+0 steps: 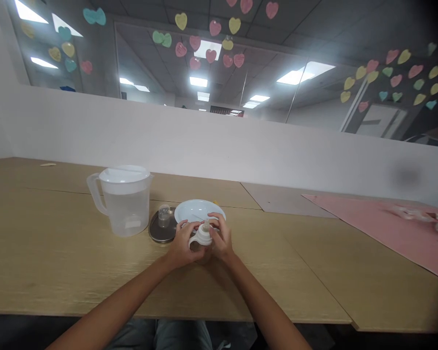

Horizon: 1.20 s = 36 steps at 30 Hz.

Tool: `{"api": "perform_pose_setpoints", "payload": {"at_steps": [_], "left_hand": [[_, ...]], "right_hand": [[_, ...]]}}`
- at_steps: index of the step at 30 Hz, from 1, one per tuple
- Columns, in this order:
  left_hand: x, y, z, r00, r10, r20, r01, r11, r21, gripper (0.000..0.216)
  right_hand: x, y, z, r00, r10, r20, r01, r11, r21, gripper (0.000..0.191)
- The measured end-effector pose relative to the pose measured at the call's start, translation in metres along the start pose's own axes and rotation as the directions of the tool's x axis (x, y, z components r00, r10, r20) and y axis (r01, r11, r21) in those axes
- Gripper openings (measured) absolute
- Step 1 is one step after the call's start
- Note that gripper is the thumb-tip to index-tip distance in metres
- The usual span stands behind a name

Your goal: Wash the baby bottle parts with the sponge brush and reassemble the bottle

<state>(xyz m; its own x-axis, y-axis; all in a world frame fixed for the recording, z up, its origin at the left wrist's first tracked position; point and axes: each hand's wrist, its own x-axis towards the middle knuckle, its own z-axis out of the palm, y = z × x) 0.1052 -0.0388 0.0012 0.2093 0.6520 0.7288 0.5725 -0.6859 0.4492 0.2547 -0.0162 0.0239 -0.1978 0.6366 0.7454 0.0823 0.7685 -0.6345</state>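
Observation:
A baby bottle (203, 236) with a white collar, side handles and a pale nipple stands upright between my hands, just above or on the table; its lower part is mostly hidden. My left hand (183, 245) is closed round its left handle. On the other side, my right hand (222, 239) has its fingers and thumb closed about the collar near the nipple. Right behind the hands is a white bowl (182, 209), with something thin inside that I cannot make out. To their left, a small clear cap (164, 216) rests on a dark round metal tray (162, 236).
A clear plastic pitcher (127, 206) with a white lid stands left of the tray. A pink mat (379, 223) with blurred items covers the right side of the wooden table (76, 272). Behind runs a white wall (204, 141) below glass with heart-shaped notes.

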Motion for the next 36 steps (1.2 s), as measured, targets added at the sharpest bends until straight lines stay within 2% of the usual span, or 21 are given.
{"api": "perform_pose_setpoints", "payload": {"at_steps": [2, 6, 13, 18, 23, 28, 30, 32, 34, 36], "left_hand": [[-0.001, -0.001, 0.001, 1.0, -0.004, -0.01, 0.004, 1.0, -0.004, 0.049], [-0.001, -0.002, 0.0, 1.0, -0.003, -0.009, 0.003, 1.0, -0.017, 0.048], [-0.001, 0.0, -0.003, 0.999, -0.038, 0.02, 0.039, 0.997, -0.063, 0.066], [0.0, 0.0, -0.004, 0.998, -0.049, 0.046, 0.054, 0.994, -0.1, 0.067], [-0.001, -0.003, -0.004, 1.0, -0.007, 0.023, 0.009, 0.995, -0.102, 0.068], [-0.003, -0.006, -0.001, 0.998, -0.052, 0.025, 0.056, 0.987, -0.153, 0.066], [-0.004, -0.007, -0.001, 0.998, -0.054, 0.027, 0.058, 0.984, -0.171, 0.066], [-0.004, -0.007, -0.001, 0.998, -0.048, 0.032, 0.053, 0.981, -0.188, 0.066], [-0.005, -0.007, -0.001, 0.998, -0.048, 0.028, 0.052, 0.978, -0.2, 0.066], [-0.006, -0.009, -0.001, 0.998, -0.053, 0.02, 0.056, 0.977, -0.206, 0.064]], "right_hand": [[0.0, 0.0, -0.002, 0.997, -0.021, 0.075, 0.02, 1.0, 0.003, 0.033], [0.001, -0.002, -0.007, 0.989, -0.102, 0.11, 0.105, 0.994, -0.021, 0.038], [0.001, -0.008, -0.007, 0.976, -0.198, 0.094, 0.217, 0.934, -0.283, 0.053], [0.001, -0.009, -0.01, 0.965, -0.231, 0.123, 0.262, 0.867, -0.425, 0.055], [0.003, -0.008, -0.013, 0.964, -0.197, 0.18, 0.246, 0.917, -0.314, 0.053], [0.006, -0.009, -0.011, 0.978, -0.165, 0.125, 0.201, 0.904, -0.378, 0.048], [0.008, -0.011, -0.011, 0.974, -0.158, 0.16, 0.208, 0.904, -0.375, 0.04], [0.01, -0.014, -0.013, 0.967, -0.121, 0.226, 0.186, 0.937, -0.296, 0.037], [0.013, -0.016, -0.016, 0.954, -0.038, 0.297, 0.089, 0.984, -0.157, 0.04], [0.014, -0.019, -0.018, 0.93, 0.072, 0.36, -0.073, 0.997, -0.011, 0.046]]}}
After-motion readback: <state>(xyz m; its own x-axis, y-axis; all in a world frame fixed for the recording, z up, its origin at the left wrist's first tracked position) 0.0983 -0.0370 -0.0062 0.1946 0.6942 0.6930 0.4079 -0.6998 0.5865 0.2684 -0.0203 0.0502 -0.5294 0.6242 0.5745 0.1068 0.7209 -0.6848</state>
